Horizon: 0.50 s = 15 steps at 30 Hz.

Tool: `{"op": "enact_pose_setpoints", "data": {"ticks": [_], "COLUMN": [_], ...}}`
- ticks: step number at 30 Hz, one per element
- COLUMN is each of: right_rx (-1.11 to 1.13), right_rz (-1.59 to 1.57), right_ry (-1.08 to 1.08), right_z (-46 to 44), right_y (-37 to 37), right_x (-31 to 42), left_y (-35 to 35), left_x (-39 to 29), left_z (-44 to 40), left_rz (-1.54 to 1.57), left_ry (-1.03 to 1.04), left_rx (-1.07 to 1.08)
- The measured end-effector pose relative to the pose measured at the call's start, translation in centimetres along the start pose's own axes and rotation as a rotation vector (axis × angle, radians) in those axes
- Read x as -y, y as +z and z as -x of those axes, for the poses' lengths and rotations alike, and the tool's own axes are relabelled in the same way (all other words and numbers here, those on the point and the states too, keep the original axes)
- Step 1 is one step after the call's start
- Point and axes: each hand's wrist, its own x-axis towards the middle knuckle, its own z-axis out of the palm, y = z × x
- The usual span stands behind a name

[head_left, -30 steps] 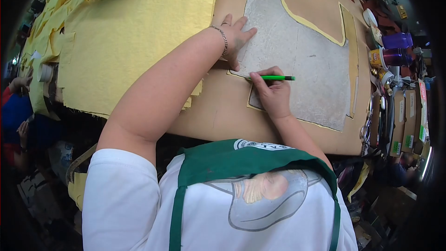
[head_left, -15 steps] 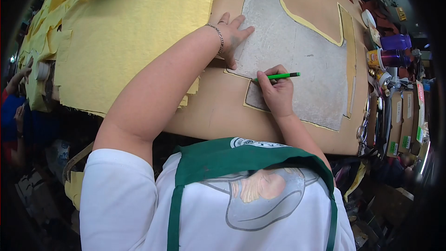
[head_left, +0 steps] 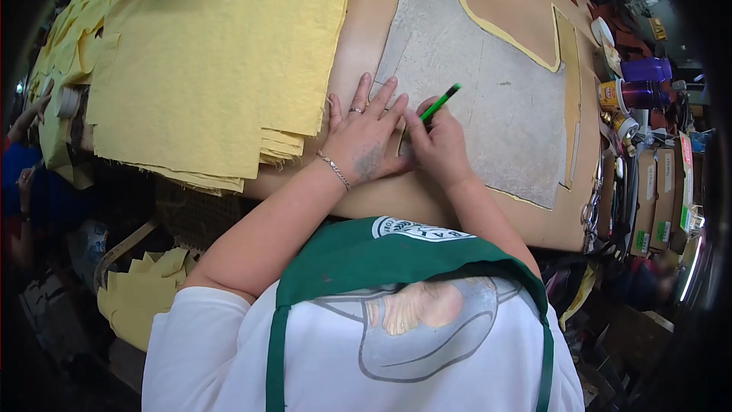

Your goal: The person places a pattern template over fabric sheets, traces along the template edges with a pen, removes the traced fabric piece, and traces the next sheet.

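Right hand [head_left: 442, 141]: fingers pinched tight on a slim green pencil [head_left: 442, 102]; its dark end angles up past the knuckles, its writing tip hidden from me behind the hand. Left hand [head_left: 362, 137]: flat, fingers spread apart, just beside the right, lying across the left edge of a grey sheet [head_left: 507, 107] and covering its near corner. Sheet, as I see it: flat, mottled, with a curved yellow-rimmed cut-out; it extends beyond the fingertips, its top cut off by my view. Smooth tan table top [head_left: 366, 38] underneath. Left of the hands, layered yellow cloth [head_left: 206, 69], crinkled, edges frayed. Far right, purple containers [head_left: 646, 70] near clutter too dim for me to sort.
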Motion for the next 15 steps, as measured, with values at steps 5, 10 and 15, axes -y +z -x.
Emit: {"op": "enact_pose_setpoints", "data": {"ticks": [5,10,15], "right_rx": [-0.016,0.144,0.014], "right_rz": [-0.027,-0.061,-0.053], "right_ry": [0.031,-0.027,0.068], "right_z": [0.1,0.6,-0.2], "right_y": [-0.1,0.0,-0.4], "right_x": [0.4,0.0,0.0], "left_y": [-0.1,0.3,-0.1], "left_x": [-0.1,0.2,0.0], "left_z": [0.0,0.0,-0.1], "left_rz": [0.012,-0.054,0.0], "left_ry": [-0.011,0.002,-0.011], "left_rx": [-0.005,0.006,0.013]}}
